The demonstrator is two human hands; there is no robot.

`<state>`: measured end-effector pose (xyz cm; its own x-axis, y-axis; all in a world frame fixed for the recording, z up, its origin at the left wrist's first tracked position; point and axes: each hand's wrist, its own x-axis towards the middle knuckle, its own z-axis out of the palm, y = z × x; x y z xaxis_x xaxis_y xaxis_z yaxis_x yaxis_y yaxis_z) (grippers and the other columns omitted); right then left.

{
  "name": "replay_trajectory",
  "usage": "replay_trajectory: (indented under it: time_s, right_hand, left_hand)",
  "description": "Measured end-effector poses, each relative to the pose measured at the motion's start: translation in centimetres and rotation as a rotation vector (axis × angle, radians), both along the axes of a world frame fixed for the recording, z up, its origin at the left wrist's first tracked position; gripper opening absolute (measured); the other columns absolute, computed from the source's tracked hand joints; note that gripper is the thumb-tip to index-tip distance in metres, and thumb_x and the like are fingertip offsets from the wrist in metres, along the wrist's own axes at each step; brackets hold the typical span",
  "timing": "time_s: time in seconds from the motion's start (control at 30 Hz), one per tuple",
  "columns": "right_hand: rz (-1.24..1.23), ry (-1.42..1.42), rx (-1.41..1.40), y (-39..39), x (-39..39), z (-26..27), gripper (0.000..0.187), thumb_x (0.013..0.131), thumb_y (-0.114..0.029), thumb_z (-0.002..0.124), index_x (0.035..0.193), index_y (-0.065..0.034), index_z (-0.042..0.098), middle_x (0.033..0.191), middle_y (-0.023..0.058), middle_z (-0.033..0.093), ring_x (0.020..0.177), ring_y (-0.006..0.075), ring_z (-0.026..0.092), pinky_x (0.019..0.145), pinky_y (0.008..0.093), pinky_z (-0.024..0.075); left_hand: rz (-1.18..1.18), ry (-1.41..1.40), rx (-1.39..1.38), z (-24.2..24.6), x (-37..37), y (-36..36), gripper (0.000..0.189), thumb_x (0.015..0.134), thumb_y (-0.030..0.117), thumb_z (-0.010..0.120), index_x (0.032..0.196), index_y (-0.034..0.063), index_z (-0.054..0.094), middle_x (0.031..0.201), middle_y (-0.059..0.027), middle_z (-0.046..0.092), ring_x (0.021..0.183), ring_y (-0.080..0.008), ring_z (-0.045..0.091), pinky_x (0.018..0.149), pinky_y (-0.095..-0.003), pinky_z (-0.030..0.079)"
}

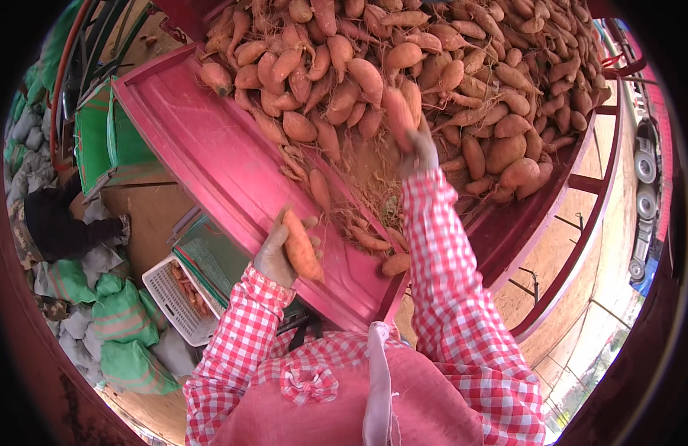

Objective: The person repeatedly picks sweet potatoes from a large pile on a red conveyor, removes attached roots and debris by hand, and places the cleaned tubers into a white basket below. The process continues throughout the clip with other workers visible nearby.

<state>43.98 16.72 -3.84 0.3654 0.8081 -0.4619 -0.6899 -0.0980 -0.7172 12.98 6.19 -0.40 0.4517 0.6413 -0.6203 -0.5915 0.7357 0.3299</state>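
A long orange sweet potato (301, 246) rests in my left hand (274, 257), which is gloved and held over the near edge of the pink metal side panel (210, 145). My right hand (419, 154), also gloved, reaches into the heap of sweet potatoes (505, 72). Its fingers are around a reddish sweet potato (398, 118), slightly blurred; another lies right against that one, and whether I hold it too is unclear. Loose roots and soil (371, 167) cover the bed below the heap. A few small sweet potatoes (320, 189) lie along the panel's inner edge.
Down on the left are an open green bag (93, 139), a white plastic crate (164, 295) with small roots in it and several filled green sacks (126, 315). A person in dark clothes (54, 223) is beside them. A red metal rail (586, 267) curves along the right.
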Motion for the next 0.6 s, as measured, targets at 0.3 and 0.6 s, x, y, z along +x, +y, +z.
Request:
replay_trajectory:
  time_s: [0.3, 0.6]
  right_hand:
    - [0.594, -0.566, 0.249, -12.5, -12.6, 8.0, 0.1, 0.073, -0.019, 0.081, 0.151, 0.0055, 0.023, 0.146, 0.0222, 0.043, 0.132, 0.0294, 0.049, 0.109, 0.0403, 0.0425]
    - [1.021, -1.059, 0.506, -14.3, -18.9, 11.9, 0.068, 0.082, -0.03, 0.074, 0.138, -0.0034, 0.048, 0.121, 0.022, 0.057, 0.104, 0.038, 0.062, 0.084, 0.0439, 0.0536]
  left_hand:
    - [0.009, -0.112, 0.05, -1.9, 0.8, 0.8, 0.08, 0.092, 0.058, 0.058, 0.15, 0.0079, 0.035, 0.149, -0.0095, 0.04, 0.126, -0.0288, 0.05, 0.114, -0.0451, 0.036]
    - [0.249, -0.285, 0.316, 2.4, -4.4, -3.4, 0.087, 0.086, 0.067, 0.058, 0.149, 0.0103, 0.038, 0.157, -0.0152, 0.03, 0.14, -0.0384, 0.036, 0.112, -0.0535, 0.037]
